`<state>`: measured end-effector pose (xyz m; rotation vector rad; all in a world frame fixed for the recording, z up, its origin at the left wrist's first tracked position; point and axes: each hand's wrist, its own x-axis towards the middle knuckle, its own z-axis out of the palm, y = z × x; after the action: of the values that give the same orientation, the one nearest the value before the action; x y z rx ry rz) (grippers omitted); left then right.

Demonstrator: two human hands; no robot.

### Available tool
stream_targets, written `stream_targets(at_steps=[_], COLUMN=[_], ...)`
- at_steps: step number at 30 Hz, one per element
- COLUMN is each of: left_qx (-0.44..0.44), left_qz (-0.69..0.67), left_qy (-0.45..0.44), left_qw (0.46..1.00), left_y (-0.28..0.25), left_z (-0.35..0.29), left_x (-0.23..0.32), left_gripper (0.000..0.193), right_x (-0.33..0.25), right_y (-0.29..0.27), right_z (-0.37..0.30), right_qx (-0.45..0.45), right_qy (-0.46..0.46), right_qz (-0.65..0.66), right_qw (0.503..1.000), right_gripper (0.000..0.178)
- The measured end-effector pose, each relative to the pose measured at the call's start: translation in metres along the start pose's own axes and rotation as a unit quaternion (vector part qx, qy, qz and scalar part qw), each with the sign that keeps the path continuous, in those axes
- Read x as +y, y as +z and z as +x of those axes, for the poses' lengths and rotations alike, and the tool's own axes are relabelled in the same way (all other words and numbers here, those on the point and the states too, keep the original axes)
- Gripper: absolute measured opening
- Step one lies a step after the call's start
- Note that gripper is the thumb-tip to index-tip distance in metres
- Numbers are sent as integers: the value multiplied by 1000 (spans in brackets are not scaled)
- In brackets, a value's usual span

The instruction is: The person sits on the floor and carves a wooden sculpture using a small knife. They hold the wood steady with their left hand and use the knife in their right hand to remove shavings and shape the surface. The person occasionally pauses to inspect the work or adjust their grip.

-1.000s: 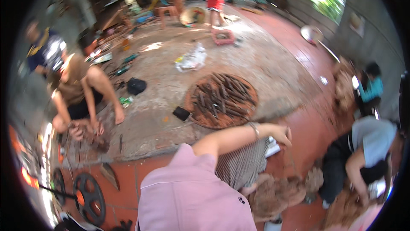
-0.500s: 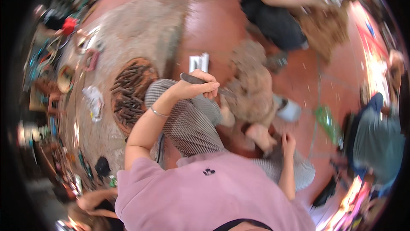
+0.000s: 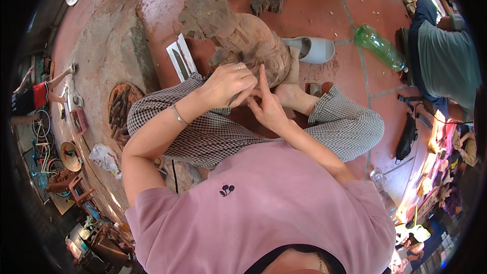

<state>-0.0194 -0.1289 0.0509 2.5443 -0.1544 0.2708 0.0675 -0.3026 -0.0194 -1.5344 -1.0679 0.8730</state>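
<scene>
Left hand (image 3: 228, 85): we are gripping a slim dark tool (image 3: 235, 98), mostly hidden | Right hand (image 3: 269, 109): we are pointing its index finger over the carved wooden figure (image 3: 256, 41); grip, we cannot tell | Figure: lying just beyond our hands, beside a grey slipper (image 3: 318, 51)

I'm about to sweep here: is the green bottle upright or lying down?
Lying down: the green bottle rests with its long side along the red tiled floor.

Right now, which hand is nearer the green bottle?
Right. The right hand is at the wooden carving, left of the green bottle; the left hand is farther left.
</scene>
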Motion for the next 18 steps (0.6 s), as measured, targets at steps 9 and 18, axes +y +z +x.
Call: stream_targets(at_steps=[9, 18], left_qx=[38, 11], left_qz=[24, 2], left_qy=[-43, -25], left_qw=[998, 1000], left_y=[8, -8], left_z=[4, 7], left_x=[-11, -15], left_gripper=[10, 9], right_x=[9, 7], right_y=[6, 17], right_z=[25, 27], right_qx=[17, 31], right_qy=[-6, -2], right_qz=[-6, 8], right_qw=[1000, 999], right_gripper=[98, 101])
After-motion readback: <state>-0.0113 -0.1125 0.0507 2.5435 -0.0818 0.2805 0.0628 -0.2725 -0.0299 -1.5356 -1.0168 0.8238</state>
